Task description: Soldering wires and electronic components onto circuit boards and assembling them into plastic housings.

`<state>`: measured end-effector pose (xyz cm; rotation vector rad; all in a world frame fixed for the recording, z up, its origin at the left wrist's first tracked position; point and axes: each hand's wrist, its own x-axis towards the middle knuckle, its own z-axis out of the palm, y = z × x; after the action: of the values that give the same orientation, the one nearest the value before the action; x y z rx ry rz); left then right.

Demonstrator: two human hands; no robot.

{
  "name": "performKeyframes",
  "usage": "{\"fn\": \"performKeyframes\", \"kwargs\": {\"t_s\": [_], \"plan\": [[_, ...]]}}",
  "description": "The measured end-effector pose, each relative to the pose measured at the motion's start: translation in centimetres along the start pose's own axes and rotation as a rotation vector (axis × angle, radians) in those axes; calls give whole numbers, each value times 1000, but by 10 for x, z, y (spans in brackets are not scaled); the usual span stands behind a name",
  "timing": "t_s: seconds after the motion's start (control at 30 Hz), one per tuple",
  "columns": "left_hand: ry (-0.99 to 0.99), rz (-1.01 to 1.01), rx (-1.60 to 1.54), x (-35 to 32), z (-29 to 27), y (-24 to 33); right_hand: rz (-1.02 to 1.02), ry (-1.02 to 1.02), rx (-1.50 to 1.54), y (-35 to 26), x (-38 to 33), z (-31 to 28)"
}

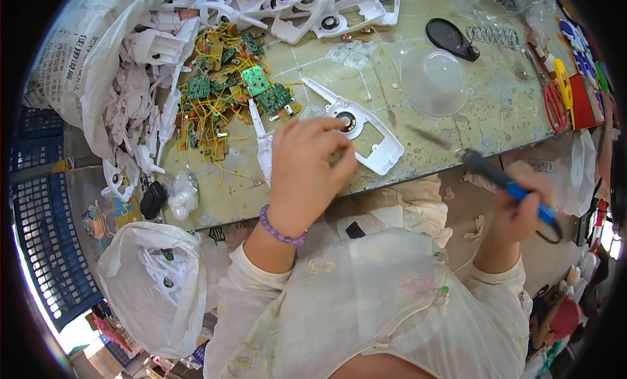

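My left hand (312,167), with a purple bead bracelet on its wrist, has thumb and forefinger curled together in a pinch. The fingertips are at the small round speaker (347,122) in a white plastic housing half (382,155), and what they hold, if anything, is hidden. In my right hand (519,206) is a soldering iron (486,169) with a black and blue handle. Its thin tip points left toward the housing, apart from it and blurred. Another white housing part (263,150) lies partly behind my left hand.
Green circuit boards (256,80) with yellow wires are heaped at the left. White housings (356,13) lie at the back. A frosted bowl (434,83), a black round lid (450,39), a wire coil (493,36) and red scissors (554,105) lie right. A white bag (117,261) stands lower left.
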<state>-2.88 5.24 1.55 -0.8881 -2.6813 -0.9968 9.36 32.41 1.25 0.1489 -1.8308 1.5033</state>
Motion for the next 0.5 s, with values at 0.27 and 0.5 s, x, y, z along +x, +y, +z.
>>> {"fn": "performKeyframes", "kwargs": {"t_s": [0.27, 0.5], "plan": [[-30, -6, 71, 14, 4, -13, -160, -167, 49, 8, -16, 46], [-17, -30, 89, 11, 10, -11, -244, -312, -73, 7, -6, 58]]}}
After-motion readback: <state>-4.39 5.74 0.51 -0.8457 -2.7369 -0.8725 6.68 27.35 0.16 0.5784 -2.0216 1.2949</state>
